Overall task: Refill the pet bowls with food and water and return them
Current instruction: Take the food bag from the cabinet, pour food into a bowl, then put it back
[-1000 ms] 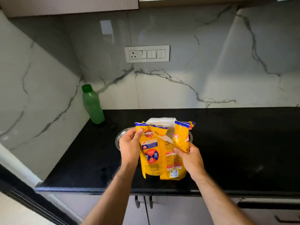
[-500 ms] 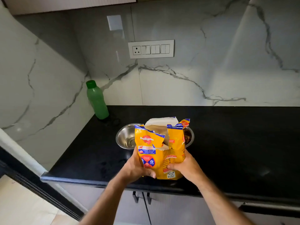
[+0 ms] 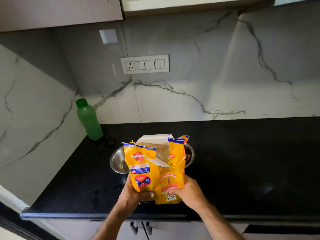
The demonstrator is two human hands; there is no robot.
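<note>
— Yellow, that's the food bag (image 3: pixel 155 170). Who has it?

— Both hands do. The left hand (image 3: pixel 134 194) curls its fingers round the bottom corner, and the right hand (image 3: pixel 186 192) grips the other side low down. The bag stands up with its torn top open, just in front of the shiny metal bowl (image 3: pixel 118 161) on the black desk (image 3: pixel 242 161).

— Is the bowl full yet?

— I think some food is in. I see brown bits at the right edge of the bowl, but the left part looks bare and shiny.

— So what is left to do?

— Maybe more food, then the water. The green bottle (image 3: pixel 89 119) stands in the corner with its cap on. Then the bowls go back.

— Bowls? I see only one.

— The bag hides the middle. It may be one bowl or two side by side. I cannot tell.
</note>
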